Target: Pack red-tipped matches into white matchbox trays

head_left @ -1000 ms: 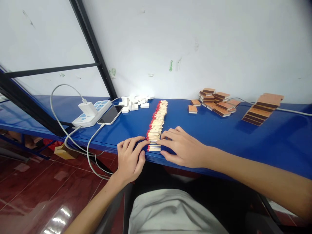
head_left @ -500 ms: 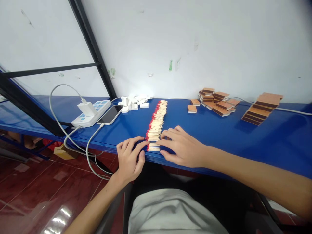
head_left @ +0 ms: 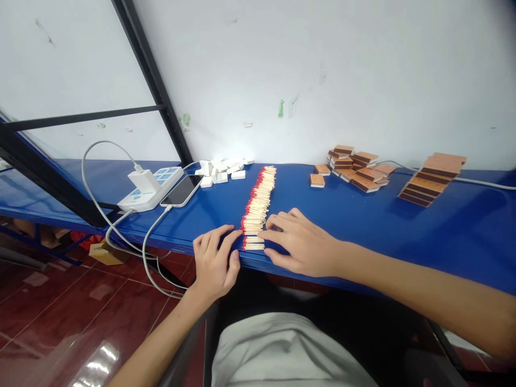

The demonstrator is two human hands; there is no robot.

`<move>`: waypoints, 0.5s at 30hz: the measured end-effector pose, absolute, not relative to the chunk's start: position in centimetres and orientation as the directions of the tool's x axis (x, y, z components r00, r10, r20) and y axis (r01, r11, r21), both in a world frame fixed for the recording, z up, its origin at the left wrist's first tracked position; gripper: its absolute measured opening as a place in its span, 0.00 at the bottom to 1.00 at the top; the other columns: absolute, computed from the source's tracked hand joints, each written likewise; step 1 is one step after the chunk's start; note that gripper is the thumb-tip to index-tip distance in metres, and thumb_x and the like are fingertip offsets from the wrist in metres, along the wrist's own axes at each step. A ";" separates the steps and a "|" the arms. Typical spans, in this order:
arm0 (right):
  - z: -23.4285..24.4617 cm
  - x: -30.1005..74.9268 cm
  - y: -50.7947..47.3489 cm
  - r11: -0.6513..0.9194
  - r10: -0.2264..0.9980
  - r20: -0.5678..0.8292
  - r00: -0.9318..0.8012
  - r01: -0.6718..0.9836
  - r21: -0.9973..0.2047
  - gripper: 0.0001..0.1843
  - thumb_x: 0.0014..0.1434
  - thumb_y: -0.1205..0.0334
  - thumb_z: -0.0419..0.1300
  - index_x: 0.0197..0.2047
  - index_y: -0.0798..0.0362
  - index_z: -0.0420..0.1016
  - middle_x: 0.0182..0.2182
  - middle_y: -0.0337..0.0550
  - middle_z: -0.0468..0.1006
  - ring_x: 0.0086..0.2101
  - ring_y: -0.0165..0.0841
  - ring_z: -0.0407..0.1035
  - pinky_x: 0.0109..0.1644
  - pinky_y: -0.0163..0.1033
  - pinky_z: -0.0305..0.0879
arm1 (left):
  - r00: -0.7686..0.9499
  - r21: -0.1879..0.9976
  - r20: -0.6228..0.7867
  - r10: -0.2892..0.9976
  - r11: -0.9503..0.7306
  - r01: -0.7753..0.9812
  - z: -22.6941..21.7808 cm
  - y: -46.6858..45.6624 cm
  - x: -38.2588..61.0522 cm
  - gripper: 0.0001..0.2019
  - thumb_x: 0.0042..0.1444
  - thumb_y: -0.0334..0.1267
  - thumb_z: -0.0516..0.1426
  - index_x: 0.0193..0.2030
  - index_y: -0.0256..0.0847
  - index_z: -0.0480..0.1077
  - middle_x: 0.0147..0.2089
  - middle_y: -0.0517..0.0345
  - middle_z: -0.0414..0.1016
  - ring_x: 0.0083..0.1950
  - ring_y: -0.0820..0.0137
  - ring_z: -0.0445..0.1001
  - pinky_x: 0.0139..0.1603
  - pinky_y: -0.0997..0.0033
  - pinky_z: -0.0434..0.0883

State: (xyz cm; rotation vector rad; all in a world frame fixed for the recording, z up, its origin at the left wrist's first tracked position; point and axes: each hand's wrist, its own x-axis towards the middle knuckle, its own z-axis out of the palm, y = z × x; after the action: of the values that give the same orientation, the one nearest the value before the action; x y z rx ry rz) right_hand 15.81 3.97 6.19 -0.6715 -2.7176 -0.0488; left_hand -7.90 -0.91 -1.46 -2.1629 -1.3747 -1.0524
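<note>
A long row of red-headed matches (head_left: pixel 258 207) runs from the table's front edge back toward the wall, heads to the left. A narrow gap separates a small group of matches (head_left: pixel 253 243) at the front edge. My left hand (head_left: pixel 215 260) lies on the edge with its fingers apart, the index fingertip at the red heads near the gap. From the other side, my right hand (head_left: pixel 300 244) rests on the table, fingers bent and thumb apart. Its index fingertip touches the bare stick ends by the gap. Neither hand grips anything.
White matchbox trays (head_left: pixel 221 169) lie in a heap by the wall. Brown matchbox covers (head_left: pixel 358 167) are piled at the back right, with a leaning stack of covers (head_left: pixel 433 180) further right. A phone (head_left: pixel 182 191) and a power strip (head_left: pixel 155 188) with cables sit at left.
My left index finger has drawn slightly back to the left and up along the match heads. The right hand has barely moved.
</note>
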 end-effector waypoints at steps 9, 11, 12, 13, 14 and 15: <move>6.1 15.8 4.1 0.886 0.449 0.330 -0.830 0.460 -0.049 0.16 0.69 0.57 0.54 0.50 0.56 0.78 0.46 0.51 0.76 0.39 0.38 0.65 0.45 0.45 0.52 | 0.241 0.084 0.757 0.608 -0.455 0.887 -1.5 -1.0 -7.8 0.17 0.67 0.37 0.47 0.57 0.42 0.71 0.57 0.46 0.74 0.55 0.56 0.71 0.51 0.53 0.59; 6.2 15.7 4.1 0.887 0.449 0.330 -0.830 0.460 -0.049 0.16 0.69 0.57 0.54 0.50 0.56 0.78 0.45 0.51 0.76 0.38 0.38 0.65 0.45 0.45 0.52 | 0.233 0.095 0.754 0.615 -0.452 0.887 -1.4 -1.0 -7.7 0.17 0.67 0.37 0.47 0.56 0.42 0.71 0.57 0.47 0.74 0.55 0.56 0.71 0.52 0.53 0.59; 6.2 15.7 4.1 0.887 0.449 0.330 -0.830 0.460 -0.048 0.16 0.69 0.57 0.54 0.50 0.57 0.78 0.45 0.51 0.76 0.38 0.38 0.65 0.45 0.45 0.52 | 0.229 0.100 0.752 0.618 -0.451 0.887 -1.4 -0.9 -7.7 0.17 0.67 0.37 0.47 0.56 0.43 0.71 0.57 0.47 0.74 0.55 0.56 0.71 0.52 0.53 0.59; 6.2 15.8 4.0 0.886 0.449 0.329 -0.831 0.460 -0.048 0.16 0.69 0.57 0.54 0.50 0.57 0.78 0.45 0.51 0.76 0.38 0.38 0.65 0.45 0.45 0.52 | 0.225 0.105 0.752 0.620 -0.450 0.887 -1.4 -0.9 -7.7 0.17 0.67 0.37 0.47 0.56 0.43 0.71 0.57 0.47 0.74 0.55 0.56 0.71 0.52 0.54 0.59; 6.3 15.8 4.0 0.886 0.450 0.328 -0.831 0.461 -0.048 0.16 0.69 0.57 0.54 0.50 0.57 0.78 0.45 0.51 0.76 0.39 0.38 0.65 0.45 0.45 0.52 | 0.223 0.109 0.750 0.622 -0.449 0.887 -1.4 -0.9 -7.6 0.16 0.67 0.37 0.47 0.55 0.43 0.72 0.57 0.47 0.74 0.55 0.56 0.71 0.52 0.54 0.59; 6.3 15.8 4.0 0.885 0.451 0.326 -0.830 0.462 -0.048 0.16 0.69 0.57 0.54 0.49 0.57 0.78 0.45 0.51 0.76 0.39 0.37 0.65 0.45 0.45 0.52 | 0.219 0.113 0.750 0.624 -0.448 0.887 -1.3 -1.0 -7.6 0.16 0.67 0.38 0.47 0.55 0.43 0.72 0.57 0.48 0.74 0.55 0.57 0.72 0.52 0.54 0.59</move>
State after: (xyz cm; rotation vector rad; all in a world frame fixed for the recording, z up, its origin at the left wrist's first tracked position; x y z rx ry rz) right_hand 15.77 3.98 6.27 -0.6798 -2.7230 -0.0467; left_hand -7.63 -0.96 -1.34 -2.1597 -1.4074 -1.0765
